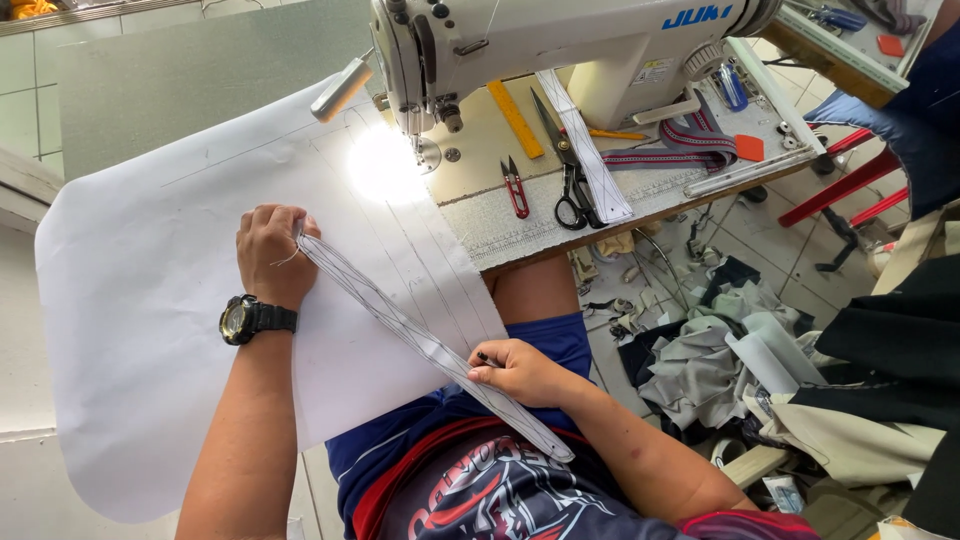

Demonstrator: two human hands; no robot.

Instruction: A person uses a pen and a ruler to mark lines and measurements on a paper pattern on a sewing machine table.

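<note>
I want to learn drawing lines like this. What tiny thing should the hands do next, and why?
Probably slide the pencil in the right hand up along the clear ruler. The left hand pins the ruler's far end on the white sheet, and the pencil sits at the ruler's near part, beside lines already drawn.

The large sheet [150, 300] is matt white paper; the clear ruler [420, 340] looks like glossy plastic; the sewing machine [560, 40] is smooth enamelled metal; the desk [480, 150] seems worn laminate; the scissors [570, 170] are dark metal.
</note>
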